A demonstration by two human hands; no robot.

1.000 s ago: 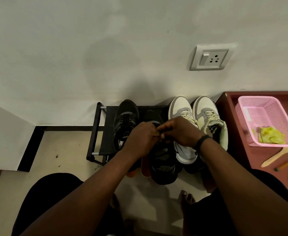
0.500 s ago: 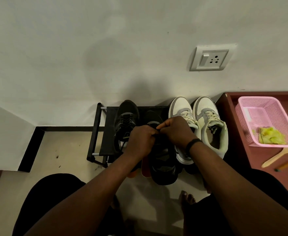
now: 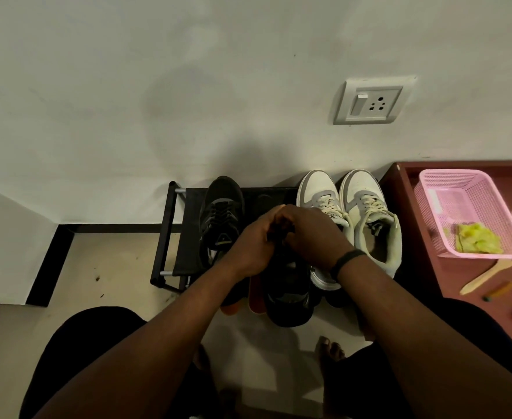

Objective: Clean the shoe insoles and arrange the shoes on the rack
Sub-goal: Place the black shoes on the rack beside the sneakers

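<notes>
Pink basket is holding one yellow cloth; left hand and right hand are pinching black shoe's laces; two white shoes are sitting on rack.

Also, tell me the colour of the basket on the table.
Pink basket, clearest in the head view.

Black sneakers and white pair atop black rack.
</notes>
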